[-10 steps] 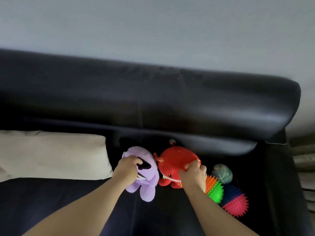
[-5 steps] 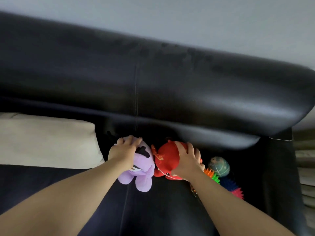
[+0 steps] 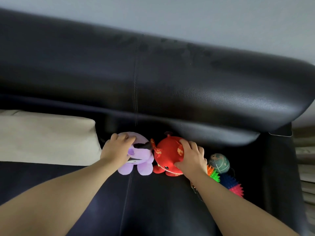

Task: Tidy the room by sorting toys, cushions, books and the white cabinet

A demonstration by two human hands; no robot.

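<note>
A purple plush toy and a red plush toy sit side by side on the seat of a dark leather sofa, against the backrest. My left hand grips the purple plush from its left side, fingers curled over its top. Around the right side of the red plush, my right hand holds on with the thumb underneath. A cream cushion leans against the backrest at the left.
Right of the red plush lie a greenish ball, an orange-green spiky ball and a blue-pink spiky ball, in the corner by the armrest. The tall backrest overhangs the toys.
Both hands slid from the toys' fronts to their tops and sides. The two plush toys now sit upright, pushed back against the backrest. The view has come closer.
</note>
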